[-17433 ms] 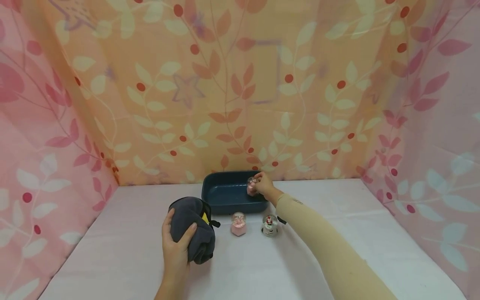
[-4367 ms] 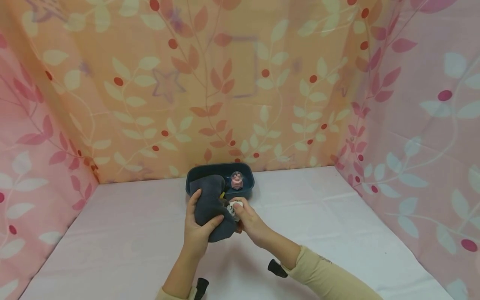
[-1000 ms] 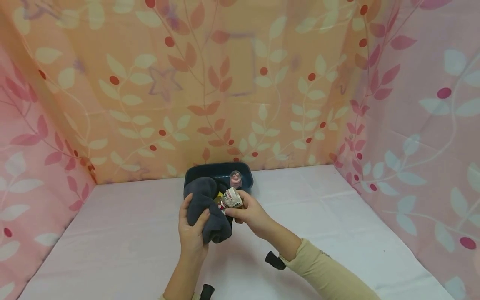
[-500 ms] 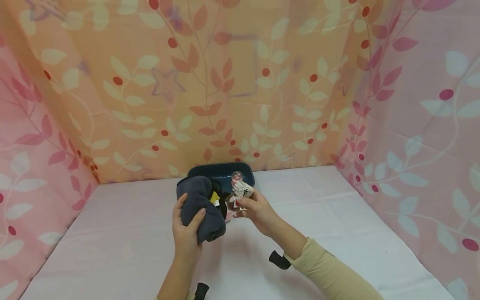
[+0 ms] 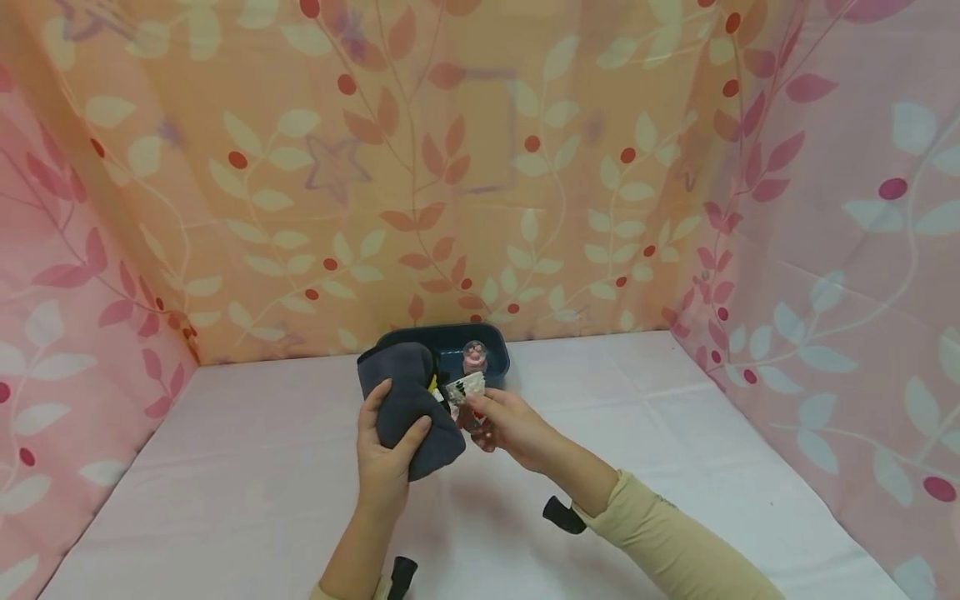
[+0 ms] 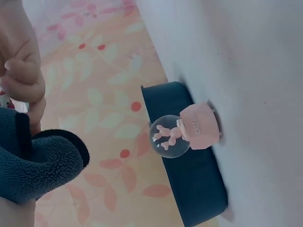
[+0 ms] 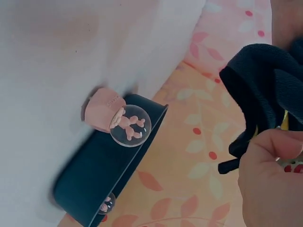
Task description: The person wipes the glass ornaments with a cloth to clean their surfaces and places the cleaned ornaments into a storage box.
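Note:
My left hand [image 5: 386, 458] grips a bunched, fleecy dark grey-blue cloth [image 5: 420, 425] with black edging and a bit of yellow showing. In my right hand [image 5: 521, 429], fingers and thumb hold a small snow globe with a white base [image 5: 467, 387], tipped so that its base points up and its glass down, beside the cloth. Fingers and cloth hide part of it. A pink snow globe [image 5: 474, 357] stands inside the dark blue tray [image 5: 495, 335]. Another pink snow globe [image 6: 201, 126] stands on the table in front of the tray, mostly hidden behind the hands in the head view.
The white-covered table [image 5: 247, 483] runs back to a leaf-patterned curtain [image 5: 420, 167], with pink curtains on both sides. The tray stands close to the back curtain. Black wrist pieces [image 5: 562, 515] stick out at both sleeves.
Since 17.4 s ago, a pink snow globe has been set in the tray and the white-based one lifted off the table. In the last half second, cloth and globe came closer together and the globe turned.

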`<state>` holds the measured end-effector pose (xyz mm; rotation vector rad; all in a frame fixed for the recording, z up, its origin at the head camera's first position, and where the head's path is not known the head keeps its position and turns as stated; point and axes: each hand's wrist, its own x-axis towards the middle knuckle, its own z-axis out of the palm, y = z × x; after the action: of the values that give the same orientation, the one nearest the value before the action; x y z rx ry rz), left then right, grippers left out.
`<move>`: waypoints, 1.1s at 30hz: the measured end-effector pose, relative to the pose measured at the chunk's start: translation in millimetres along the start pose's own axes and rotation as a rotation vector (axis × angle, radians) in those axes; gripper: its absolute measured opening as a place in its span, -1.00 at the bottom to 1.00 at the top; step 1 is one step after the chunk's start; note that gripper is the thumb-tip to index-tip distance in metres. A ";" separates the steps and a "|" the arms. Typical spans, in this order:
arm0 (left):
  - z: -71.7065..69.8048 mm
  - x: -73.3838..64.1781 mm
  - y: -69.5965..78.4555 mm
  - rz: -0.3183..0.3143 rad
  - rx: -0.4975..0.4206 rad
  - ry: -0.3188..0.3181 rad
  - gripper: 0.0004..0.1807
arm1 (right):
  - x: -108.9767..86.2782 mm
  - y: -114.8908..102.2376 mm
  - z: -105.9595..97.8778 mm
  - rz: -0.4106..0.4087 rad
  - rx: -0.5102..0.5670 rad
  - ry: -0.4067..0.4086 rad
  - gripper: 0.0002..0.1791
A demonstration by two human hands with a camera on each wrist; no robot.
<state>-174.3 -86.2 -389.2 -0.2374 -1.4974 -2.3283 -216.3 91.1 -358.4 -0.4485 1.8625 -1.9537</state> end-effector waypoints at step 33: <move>-2.1 -2.2 -18.6 0.002 0.051 0.057 -0.30 | -6.2 0.4 -6.5 -0.003 -0.050 -0.177 -0.57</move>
<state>-179.4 -80.7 -406.6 -0.1578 -1.5256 -2.2731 -214.0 99.8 -358.9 -0.6187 1.8021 -1.8082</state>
